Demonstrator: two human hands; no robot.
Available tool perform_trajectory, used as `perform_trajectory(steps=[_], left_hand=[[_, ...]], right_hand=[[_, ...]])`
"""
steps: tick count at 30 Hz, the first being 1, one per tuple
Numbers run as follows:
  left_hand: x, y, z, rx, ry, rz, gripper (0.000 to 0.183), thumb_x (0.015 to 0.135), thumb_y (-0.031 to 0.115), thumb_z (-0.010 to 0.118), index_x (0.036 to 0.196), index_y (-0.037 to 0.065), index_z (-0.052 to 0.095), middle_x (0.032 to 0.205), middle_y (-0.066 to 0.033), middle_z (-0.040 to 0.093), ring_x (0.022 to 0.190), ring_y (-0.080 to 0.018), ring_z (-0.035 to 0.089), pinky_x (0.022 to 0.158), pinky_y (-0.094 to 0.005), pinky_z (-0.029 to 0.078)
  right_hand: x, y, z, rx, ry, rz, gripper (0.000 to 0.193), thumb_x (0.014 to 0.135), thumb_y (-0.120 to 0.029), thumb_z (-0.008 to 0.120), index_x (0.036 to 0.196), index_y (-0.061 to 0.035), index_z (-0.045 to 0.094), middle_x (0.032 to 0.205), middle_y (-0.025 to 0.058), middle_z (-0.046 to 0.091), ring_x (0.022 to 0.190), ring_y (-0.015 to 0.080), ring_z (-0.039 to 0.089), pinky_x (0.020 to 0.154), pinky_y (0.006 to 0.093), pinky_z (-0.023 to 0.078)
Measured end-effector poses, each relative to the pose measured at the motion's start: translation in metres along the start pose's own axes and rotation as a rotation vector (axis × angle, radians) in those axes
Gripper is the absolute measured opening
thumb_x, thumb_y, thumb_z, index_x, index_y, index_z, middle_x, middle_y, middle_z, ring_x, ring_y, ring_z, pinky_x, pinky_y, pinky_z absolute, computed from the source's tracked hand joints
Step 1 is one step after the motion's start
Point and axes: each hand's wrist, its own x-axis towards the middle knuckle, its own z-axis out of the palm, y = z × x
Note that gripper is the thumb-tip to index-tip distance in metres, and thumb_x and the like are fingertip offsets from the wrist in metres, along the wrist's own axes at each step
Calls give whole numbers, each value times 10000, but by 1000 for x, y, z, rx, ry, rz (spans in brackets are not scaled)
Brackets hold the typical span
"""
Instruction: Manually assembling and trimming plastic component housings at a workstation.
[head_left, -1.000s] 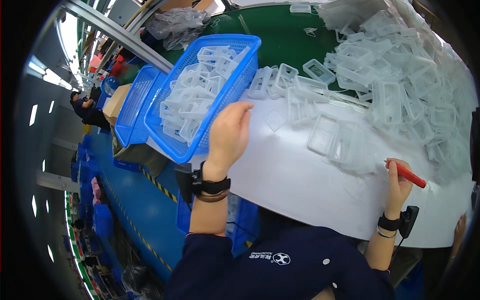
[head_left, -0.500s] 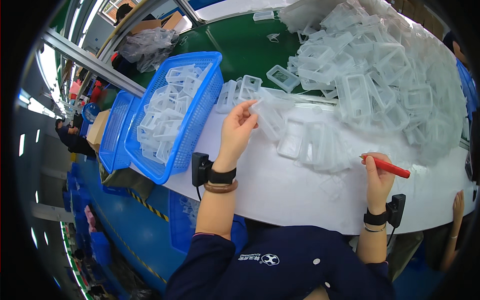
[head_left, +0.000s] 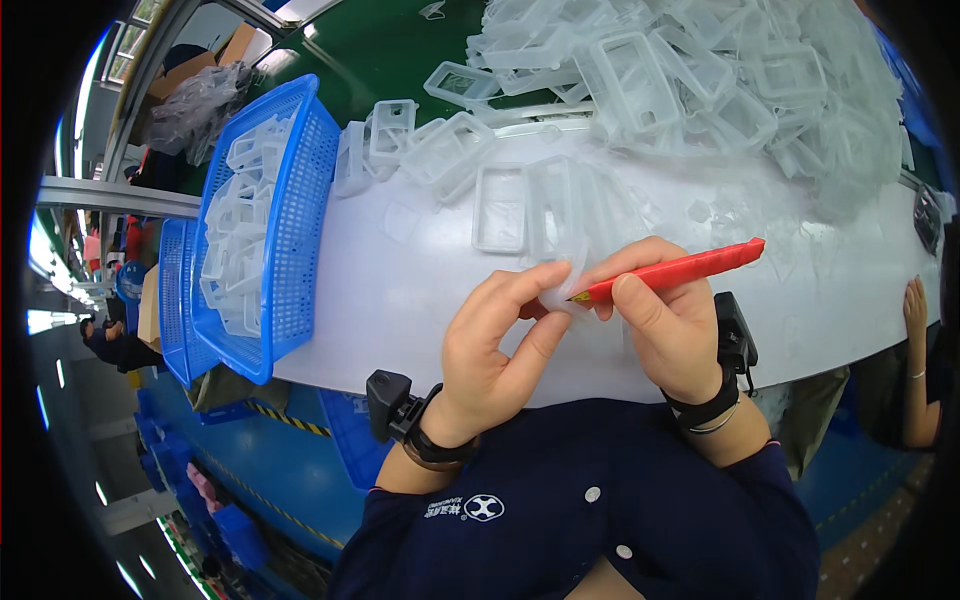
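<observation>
My left hand [head_left: 500,345] pinches a small translucent plastic case [head_left: 557,294] between thumb and fingers in front of my chest; most of the case is hidden by the hands. Closed round a red craft knife [head_left: 690,268], my right hand [head_left: 668,325] brings its thin pointed tip against the case edge. The handle points up to the right. Just beyond my hands, an open-framed clear case [head_left: 499,210] lies flat on the white table [head_left: 400,290]. Beside it, more clear cases [head_left: 556,200] overlap one another.
At left stands a blue basket [head_left: 303,215] of clear cases, with another blue basket [head_left: 176,300] alongside. A big heap of cases [head_left: 690,80] covers the far right, partly over a green surface [head_left: 385,60]. Another person's hand [head_left: 915,308] rests at the right table edge.
Both hands have come together in front of me. The left moved right and nearer with a case; the right brought the red knife left to it. The view has shifted.
</observation>
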Motion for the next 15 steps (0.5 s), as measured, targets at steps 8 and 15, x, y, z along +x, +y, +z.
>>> perform_trajectory(steps=[8, 15], left_hand=[[-3, -1, 8, -51, 46, -18, 365, 731, -48, 613, 1090, -16, 554, 818, -96, 572, 686, -160, 548, 624, -254, 448], [-13, 1, -4, -67, 129, -43, 320, 777, -79, 549, 1093, -47, 515, 947, -81, 534, 878, -136, 536, 780, -248, 428]], right_hand=[[-11, 0, 4, -420, 124, -153, 119, 820, -71, 594, 919, -6, 590, 864, 113, 620, 752, 162, 581, 667, 271, 456], [3, -4, -32, -1355, 139, -727, 232, 680, 6, 661, 889, -7, 563, 826, 131, 600, 669, 294, 575, 575, 343, 463]])
